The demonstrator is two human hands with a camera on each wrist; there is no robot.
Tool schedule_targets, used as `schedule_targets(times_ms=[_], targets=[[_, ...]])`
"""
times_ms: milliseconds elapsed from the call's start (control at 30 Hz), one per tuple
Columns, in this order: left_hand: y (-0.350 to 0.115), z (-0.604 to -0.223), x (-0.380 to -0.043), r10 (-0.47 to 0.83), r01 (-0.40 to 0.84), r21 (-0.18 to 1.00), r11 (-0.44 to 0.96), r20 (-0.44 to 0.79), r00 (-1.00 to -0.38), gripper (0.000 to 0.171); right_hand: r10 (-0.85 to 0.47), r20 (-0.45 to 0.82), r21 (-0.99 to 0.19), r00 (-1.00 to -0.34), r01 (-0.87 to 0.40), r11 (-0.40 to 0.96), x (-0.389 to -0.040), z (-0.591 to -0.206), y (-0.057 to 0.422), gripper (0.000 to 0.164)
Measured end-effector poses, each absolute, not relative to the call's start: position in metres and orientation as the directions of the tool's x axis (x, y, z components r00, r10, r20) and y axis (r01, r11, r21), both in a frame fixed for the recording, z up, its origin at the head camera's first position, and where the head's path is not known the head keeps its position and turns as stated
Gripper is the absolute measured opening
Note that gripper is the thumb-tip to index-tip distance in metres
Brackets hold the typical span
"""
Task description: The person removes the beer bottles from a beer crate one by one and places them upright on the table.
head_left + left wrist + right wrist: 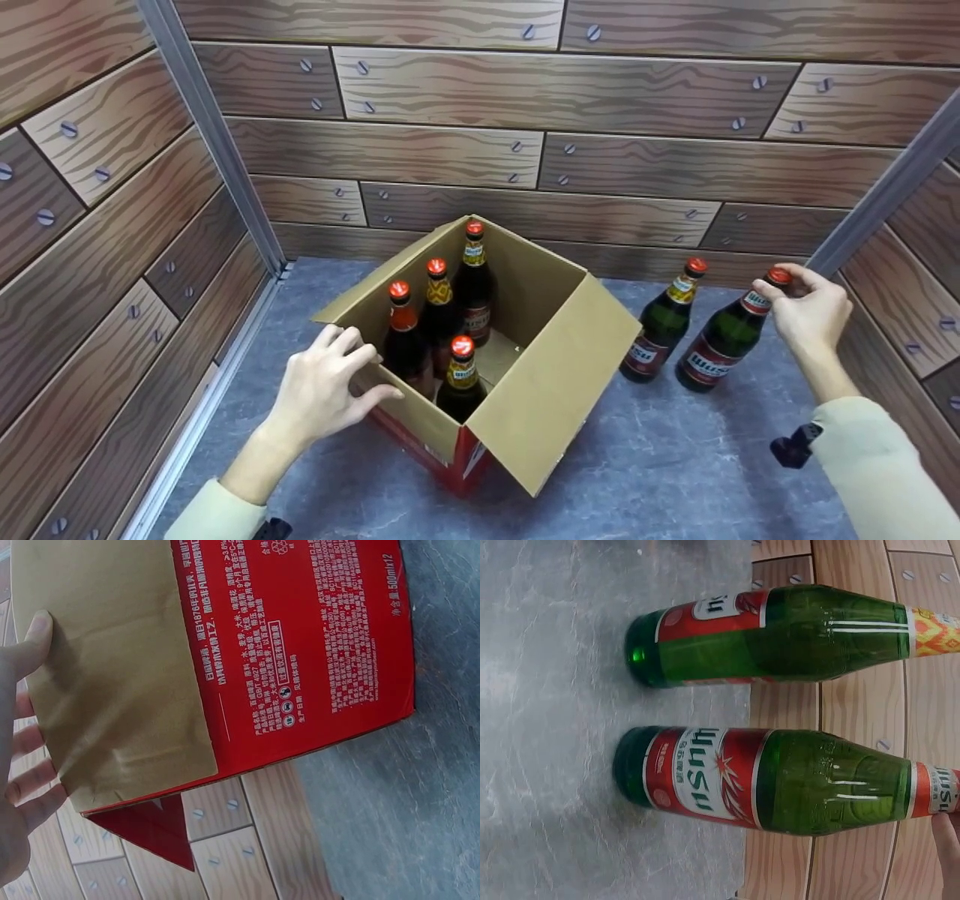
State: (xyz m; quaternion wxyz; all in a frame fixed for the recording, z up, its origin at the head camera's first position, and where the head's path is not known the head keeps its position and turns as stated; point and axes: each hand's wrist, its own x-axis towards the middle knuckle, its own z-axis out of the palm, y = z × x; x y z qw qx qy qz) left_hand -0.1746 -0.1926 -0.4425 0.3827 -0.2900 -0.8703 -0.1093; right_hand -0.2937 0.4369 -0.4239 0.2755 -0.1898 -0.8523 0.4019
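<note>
An open cardboard box (555,382), red outside and brown inside, stands with several capped beer bottles upright in it. My left hand (326,386) holds the box's near-left rim; in the left wrist view its thumb (37,637) lies against the folded-down brown flap (120,690). To the right of the box, my right hand (814,311) pinches a green beer bottle (724,341) with a red label at its capped top. That bottle's base appears to stand on the surface. Another green bottle (660,330) stands close beside it, untouched.
Grey marbled tabletop (652,465) lies under everything. Wood-patterned walls (480,90) rise at the back and both sides, with metal posts (217,135) in the corners. The box's right flap (562,390) sticks outward toward the two bottles.
</note>
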Motion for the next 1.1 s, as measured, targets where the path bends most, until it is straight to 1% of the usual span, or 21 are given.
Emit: schedule_targets(times_ms=[200, 333, 467, 667, 800, 900, 1100], targets=[[-0.191, -0.442, -0.174, 0.422, 0.592, -0.03, 0.806, 0.73, -0.538, 0.049, 0.541, 0.301, -0.805, -0.785, 0.095, 0.586, -0.289, -0.424, 0.441, 0.044], [-0.191, -0.442, -0.174, 0.423, 0.591, -0.033, 0.806, 0.729, -0.537, 0.048, 0.523, 0.319, -0.803, -0.79, 0.068, 0.592, -0.285, -0.424, 0.438, 0.049], [-0.192, -0.442, -0.174, 0.423, 0.591, -0.03, 0.806, 0.728, -0.54, 0.048, 0.512, 0.356, -0.795, -0.782, 0.034, 0.606, -0.279, -0.423, 0.434, 0.053], [-0.192, -0.443, -0.173, 0.42, 0.586, -0.025, 0.81, 0.723, -0.549, 0.049, 0.531, 0.429, -0.785, -0.731, -0.011, 0.619, -0.272, -0.414, 0.429, 0.045], [-0.192, -0.443, -0.173, 0.42, 0.587, -0.022, 0.809, 0.72, -0.552, 0.049, 0.564, 0.447, -0.827, -0.694, -0.079, 0.557, -0.269, -0.399, 0.427, 0.039], [-0.192, -0.443, -0.172, 0.42, 0.589, -0.022, 0.808, 0.721, -0.55, 0.049, 0.563, 0.445, -0.854, -0.697, -0.141, 0.501, -0.266, -0.388, 0.421, 0.036], [-0.191, -0.442, -0.173, 0.418, 0.592, -0.018, 0.806, 0.725, -0.548, 0.049, 0.488, 0.5, -0.831, -0.715, -0.237, 0.503, -0.261, -0.381, 0.398, 0.033]])
